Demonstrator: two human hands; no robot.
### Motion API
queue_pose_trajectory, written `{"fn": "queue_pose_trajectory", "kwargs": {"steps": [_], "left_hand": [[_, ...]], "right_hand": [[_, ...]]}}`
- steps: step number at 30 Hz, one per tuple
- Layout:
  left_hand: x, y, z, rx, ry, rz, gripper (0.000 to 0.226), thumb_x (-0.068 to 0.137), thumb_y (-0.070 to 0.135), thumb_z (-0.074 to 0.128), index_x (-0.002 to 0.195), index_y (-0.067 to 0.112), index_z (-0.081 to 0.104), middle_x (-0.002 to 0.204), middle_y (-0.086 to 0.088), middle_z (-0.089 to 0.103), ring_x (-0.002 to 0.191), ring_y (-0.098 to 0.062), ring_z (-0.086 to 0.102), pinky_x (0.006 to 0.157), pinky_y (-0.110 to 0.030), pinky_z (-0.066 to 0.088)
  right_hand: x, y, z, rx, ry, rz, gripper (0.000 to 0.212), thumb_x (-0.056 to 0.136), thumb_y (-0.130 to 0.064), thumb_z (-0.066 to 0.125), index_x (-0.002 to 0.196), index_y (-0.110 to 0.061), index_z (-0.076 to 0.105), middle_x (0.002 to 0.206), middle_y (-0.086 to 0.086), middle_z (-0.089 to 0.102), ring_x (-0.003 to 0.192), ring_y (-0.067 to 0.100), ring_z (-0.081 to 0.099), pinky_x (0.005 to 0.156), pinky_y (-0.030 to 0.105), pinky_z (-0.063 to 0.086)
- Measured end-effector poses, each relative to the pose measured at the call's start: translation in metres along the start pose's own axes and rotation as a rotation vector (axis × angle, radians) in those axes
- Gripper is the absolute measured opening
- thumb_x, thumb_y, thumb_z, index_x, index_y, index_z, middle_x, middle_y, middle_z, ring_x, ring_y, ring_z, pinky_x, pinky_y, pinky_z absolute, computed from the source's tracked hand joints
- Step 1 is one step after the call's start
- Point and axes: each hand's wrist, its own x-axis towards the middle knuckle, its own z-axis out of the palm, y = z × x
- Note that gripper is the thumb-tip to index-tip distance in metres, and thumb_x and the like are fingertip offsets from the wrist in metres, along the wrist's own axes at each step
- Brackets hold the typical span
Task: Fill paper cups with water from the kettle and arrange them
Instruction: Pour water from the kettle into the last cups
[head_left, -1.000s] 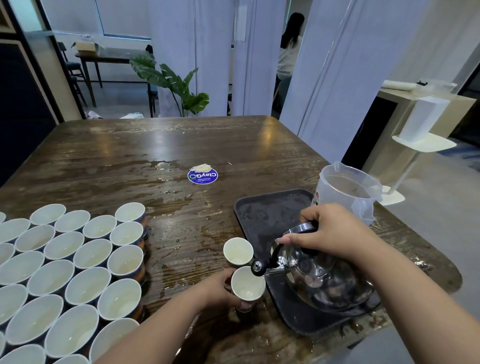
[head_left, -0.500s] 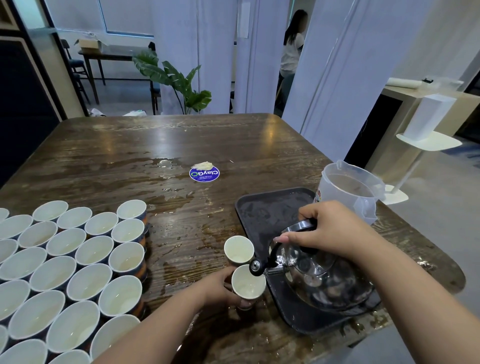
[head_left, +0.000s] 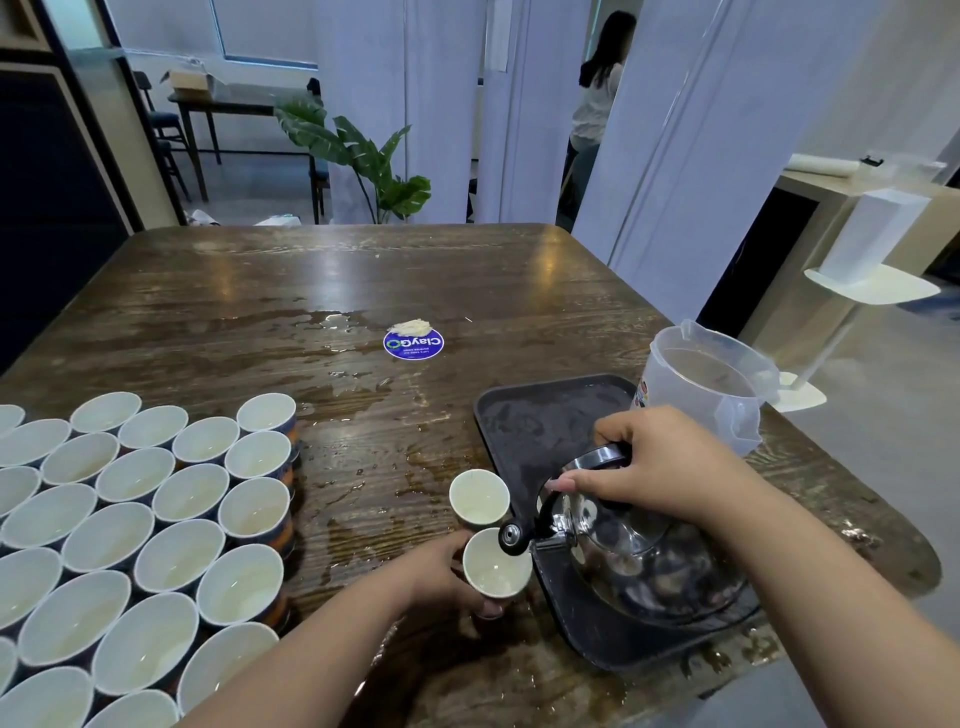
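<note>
My right hand (head_left: 670, 462) grips the kettle (head_left: 639, 561) handle, kettle tilted over the tray (head_left: 540, 421), spout above a cup (head_left: 496, 564). My left hand (head_left: 441, 571) curls round that cup. A second cup (head_left: 479, 496) touches it. Filled cups (head_left: 156, 519) massed left.

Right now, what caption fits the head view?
Right hand tips kettle over the paper cup that left hand holds.

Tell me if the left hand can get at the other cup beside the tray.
Probably yes, once freed. The left hand grips the cup under the kettle spout; the other cup stands just beyond it, nothing between.
</note>
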Motion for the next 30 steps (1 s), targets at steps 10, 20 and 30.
{"fn": "queue_pose_trajectory", "kwargs": {"steps": [10, 20, 30], "left_hand": [[0.000, -0.001, 0.003, -0.040, -0.030, 0.037, 0.063, 0.074, -0.004, 0.077, 0.117, 0.032, 0.047, 0.103, 0.019, 0.058, 0.081, 0.018, 0.057, 0.067, -0.004, 0.048], [0.009, -0.010, 0.001, 0.021, 0.019, 0.036, 0.071, 0.066, 0.015, 0.087, 0.121, 0.040, 0.050, 0.112, 0.019, 0.064, 0.104, 0.004, 0.057, 0.077, 0.000, 0.041], [0.013, -0.015, 0.000, 0.056, 0.019, 0.028, 0.067, 0.066, 0.021, 0.088, 0.119, 0.037, 0.052, 0.110, 0.022, 0.063, 0.104, 0.010, 0.055, 0.081, -0.001, 0.039]], "right_hand": [[0.000, 0.019, 0.008, 0.221, -0.008, 0.055, 0.072, 0.043, -0.078, 0.069, 0.053, -0.018, 0.030, 0.049, -0.010, 0.030, 0.048, 0.007, 0.031, 0.051, 0.027, 0.029], [-0.006, 0.060, 0.033, 0.617, 0.040, 0.237, 0.059, 0.043, -0.060, 0.080, 0.052, -0.016, 0.042, 0.049, 0.003, 0.045, 0.048, 0.015, 0.046, 0.054, 0.025, 0.038], [-0.011, 0.093, 0.056, 0.996, 0.331, 0.403, 0.051, 0.057, -0.042, 0.078, 0.061, -0.007, 0.040, 0.048, 0.000, 0.029, 0.043, 0.011, 0.028, 0.046, 0.022, 0.029]]}}
